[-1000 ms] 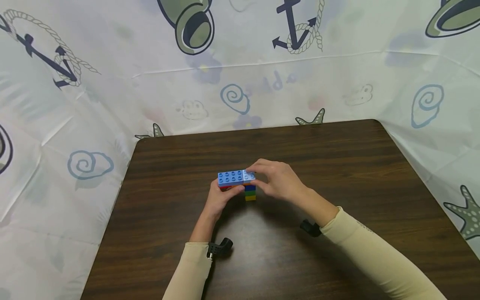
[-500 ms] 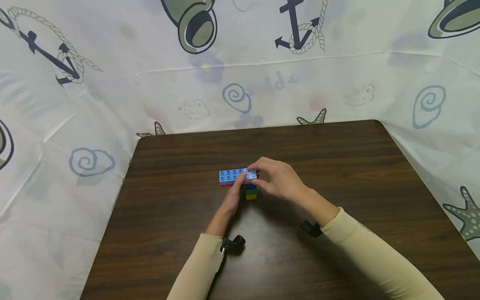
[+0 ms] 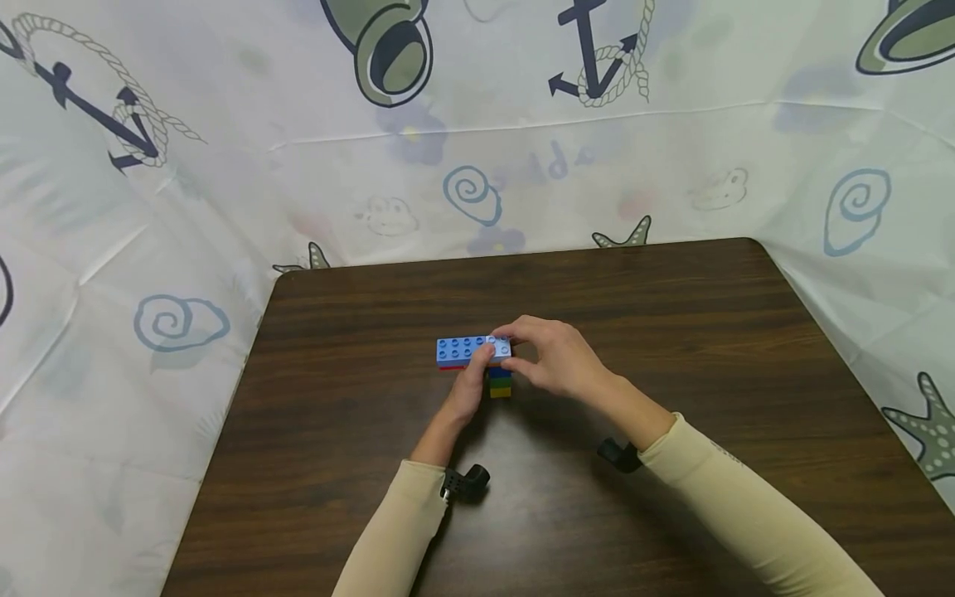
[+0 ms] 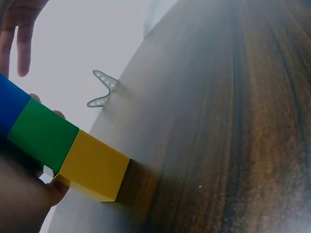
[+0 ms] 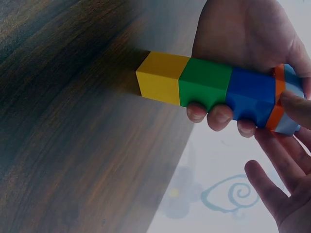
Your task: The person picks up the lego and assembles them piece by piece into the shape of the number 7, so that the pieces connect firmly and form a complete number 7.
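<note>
A stack of toy building bricks stands on the table: a yellow brick (image 5: pixel 163 77) at the bottom, then a green brick (image 5: pixel 206 80), a dark blue brick (image 5: pixel 250 97) and a thin orange layer (image 5: pixel 275 118). On top is a paler blue brick (image 3: pixel 503 350). A long light-blue brick (image 3: pixel 455 351) reaches out left beside it, with red under it. My left hand (image 3: pixel 464 394) grips the column, fingers curled round its far side, thumb up by the top. My right hand (image 3: pixel 555 356) pinches the pale blue top brick between thumb and fingers.
The dark wood table (image 3: pixel 358 431) ends at a back edge, where a pale printed curtain (image 3: pixel 336 191) hangs. Black wrist cameras sit on the left wrist (image 3: pixel 466 483) and right wrist (image 3: pixel 621 454).
My left hand has shifted right from under the long light-blue brick to the column, its thumb now up in front of the top bricks. My right hand has stayed nearly still.
</note>
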`<state>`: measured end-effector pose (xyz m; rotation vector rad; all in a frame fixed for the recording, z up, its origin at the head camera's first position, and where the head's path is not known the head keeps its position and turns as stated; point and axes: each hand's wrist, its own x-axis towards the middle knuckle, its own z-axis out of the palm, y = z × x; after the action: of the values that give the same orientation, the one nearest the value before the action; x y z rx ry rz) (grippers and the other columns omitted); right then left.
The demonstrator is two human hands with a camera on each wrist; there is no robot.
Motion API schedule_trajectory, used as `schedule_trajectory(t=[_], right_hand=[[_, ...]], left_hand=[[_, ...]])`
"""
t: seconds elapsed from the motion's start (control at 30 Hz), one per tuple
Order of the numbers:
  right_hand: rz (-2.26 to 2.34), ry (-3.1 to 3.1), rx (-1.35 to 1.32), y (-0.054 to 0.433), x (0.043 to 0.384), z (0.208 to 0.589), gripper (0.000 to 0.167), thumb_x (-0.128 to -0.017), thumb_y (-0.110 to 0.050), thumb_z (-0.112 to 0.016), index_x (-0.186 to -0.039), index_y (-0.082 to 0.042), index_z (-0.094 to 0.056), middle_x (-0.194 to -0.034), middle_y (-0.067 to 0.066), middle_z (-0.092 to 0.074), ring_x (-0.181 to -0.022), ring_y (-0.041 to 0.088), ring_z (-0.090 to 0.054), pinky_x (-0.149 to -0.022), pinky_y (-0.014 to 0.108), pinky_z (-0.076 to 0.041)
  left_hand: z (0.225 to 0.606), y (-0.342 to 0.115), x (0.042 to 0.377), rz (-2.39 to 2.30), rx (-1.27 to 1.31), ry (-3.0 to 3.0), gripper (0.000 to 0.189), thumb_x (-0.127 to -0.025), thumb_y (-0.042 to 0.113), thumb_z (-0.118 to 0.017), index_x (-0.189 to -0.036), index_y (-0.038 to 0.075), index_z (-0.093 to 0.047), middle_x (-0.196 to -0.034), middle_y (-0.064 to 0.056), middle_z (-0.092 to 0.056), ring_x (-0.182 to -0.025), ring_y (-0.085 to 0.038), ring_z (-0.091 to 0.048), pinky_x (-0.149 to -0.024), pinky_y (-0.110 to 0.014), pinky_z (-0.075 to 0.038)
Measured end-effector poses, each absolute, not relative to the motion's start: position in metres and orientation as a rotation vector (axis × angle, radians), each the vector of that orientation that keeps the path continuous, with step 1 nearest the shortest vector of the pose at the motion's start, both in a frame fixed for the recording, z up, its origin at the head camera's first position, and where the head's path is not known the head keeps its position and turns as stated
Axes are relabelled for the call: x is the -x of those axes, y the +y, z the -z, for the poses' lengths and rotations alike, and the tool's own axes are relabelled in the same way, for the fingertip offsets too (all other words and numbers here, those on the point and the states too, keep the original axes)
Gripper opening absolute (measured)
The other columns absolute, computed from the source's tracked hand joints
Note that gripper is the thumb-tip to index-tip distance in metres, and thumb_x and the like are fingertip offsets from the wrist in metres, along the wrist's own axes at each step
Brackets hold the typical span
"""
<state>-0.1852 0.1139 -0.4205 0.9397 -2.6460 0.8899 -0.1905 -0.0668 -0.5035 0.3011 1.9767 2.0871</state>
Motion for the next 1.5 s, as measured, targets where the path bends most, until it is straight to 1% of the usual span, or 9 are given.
schedule_trajectory(t=[0.23, 0.5, 0.63, 0.77, 0.87, 0.97, 1.1, 1.23, 1.5], right_hand=[[-0.899, -2.673, -0.923, 0.113, 0.184, 0.423, 0.044, -0.082, -0.021, -0.082, -0.122, -0.014, -0.067, -0.111, -0.001, -0.069, -0.094, 0.011, -0.065, -0.082, 0.035, -0.054], [-0.976, -2.658, -0.96, 0.114, 0.183, 0.427, 0.045, -0.085, -0.019, -0.079, -0.126, -0.012, -0.063, -0.118, 0.002, -0.068, -0.097, 0.018, -0.068, -0.085, 0.038, -0.053], [-1.027, -2.669, -0.969, 0.115, 0.183, 0.429, 0.048, -0.085, -0.017, -0.079, -0.129, -0.012, -0.061, -0.121, 0.003, -0.066, -0.099, 0.021, -0.068, -0.087, 0.039, -0.053], [-1.076, -2.68, -0.98, 0.116, 0.184, 0.431, 0.051, -0.085, -0.014, -0.078, -0.132, -0.013, -0.058, -0.125, 0.003, -0.064, -0.102, 0.023, -0.067, -0.09, 0.039, -0.052], [-1.111, -2.693, -0.977, 0.119, 0.185, 0.432, 0.053, -0.085, -0.012, -0.078, -0.133, -0.014, -0.057, -0.126, 0.002, -0.063, -0.103, 0.023, -0.066, -0.09, 0.039, -0.052], [-1.149, -2.712, -0.952, 0.125, 0.188, 0.432, 0.053, -0.086, -0.012, -0.077, -0.134, -0.014, -0.056, -0.126, 0.002, -0.063, -0.104, 0.021, -0.066, -0.09, 0.04, -0.052], [-1.247, -2.729, -0.902, 0.134, 0.192, 0.433, 0.05, -0.089, -0.012, -0.073, -0.135, -0.013, -0.056, -0.126, 0.004, -0.062, -0.106, 0.026, -0.065, -0.09, 0.045, -0.052], [-1.349, -2.724, -0.881, 0.141, 0.196, 0.436, 0.046, -0.093, -0.013, -0.069, -0.137, -0.012, -0.055, -0.126, 0.005, -0.062, -0.104, 0.027, -0.064, -0.088, 0.046, -0.053], [-1.421, -2.759, -0.787, 0.149, 0.198, 0.438, 0.045, -0.099, -0.019, -0.061, -0.142, -0.014, -0.052, -0.126, 0.009, -0.059, -0.102, 0.025, -0.06, -0.087, 0.042, -0.053]], left_hand=[[0.501, -0.068, 0.189, -2.074, -0.33, 2.008, 0.062, -0.098, 0.045, -0.032, -0.131, -0.006, -0.046, -0.125, -0.02, -0.047, -0.109, -0.025, -0.045, -0.106, -0.056, -0.025], [0.503, -0.074, 0.187, -1.985, -0.3, 2.008, 0.073, -0.097, 0.058, -0.031, -0.139, -0.001, -0.043, -0.138, -0.018, -0.044, -0.125, -0.031, -0.041, -0.112, -0.051, -0.019], [0.506, -0.079, 0.183, -1.999, -0.187, 2.013, 0.077, -0.097, 0.062, -0.038, -0.14, -0.001, -0.046, -0.142, -0.019, -0.045, -0.131, -0.032, -0.038, -0.115, -0.05, -0.016], [0.51, -0.086, 0.178, -2.181, -0.159, 1.975, 0.068, -0.1, 0.053, -0.046, -0.137, -0.004, -0.046, -0.134, -0.022, -0.053, -0.123, -0.038, -0.048, -0.113, -0.053, -0.023], [0.507, -0.093, 0.174, -2.308, -0.247, 1.937, 0.052, -0.103, 0.036, -0.048, -0.134, -0.006, -0.046, -0.125, -0.02, -0.059, -0.116, -0.048, -0.05, -0.108, -0.059, -0.028], [0.506, -0.101, 0.175, -2.346, -0.335, 1.966, 0.036, -0.104, 0.023, -0.048, -0.13, -0.002, -0.05, -0.118, -0.012, -0.061, -0.113, -0.041, -0.054, -0.103, -0.061, -0.034], [0.493, -0.11, 0.174, -2.344, -0.374, 2.048, 0.03, -0.101, 0.011, -0.054, -0.129, 0.0, -0.051, -0.117, -0.013, -0.06, -0.106, -0.03, -0.057, -0.095, -0.045, -0.047], [0.473, -0.111, 0.171, -2.31, -0.401, 2.175, 0.033, -0.096, 0.004, -0.061, -0.128, -0.003, -0.053, -0.113, -0.021, -0.059, -0.099, -0.032, -0.056, -0.083, -0.027, -0.05], [0.464, -0.105, 0.175, -2.206, -0.44, 2.367, 0.033, -0.092, 0.003, -0.066, -0.124, -0.004, -0.059, -0.109, -0.021, -0.063, -0.099, -0.031, -0.058, -0.07, -0.029, -0.048]])
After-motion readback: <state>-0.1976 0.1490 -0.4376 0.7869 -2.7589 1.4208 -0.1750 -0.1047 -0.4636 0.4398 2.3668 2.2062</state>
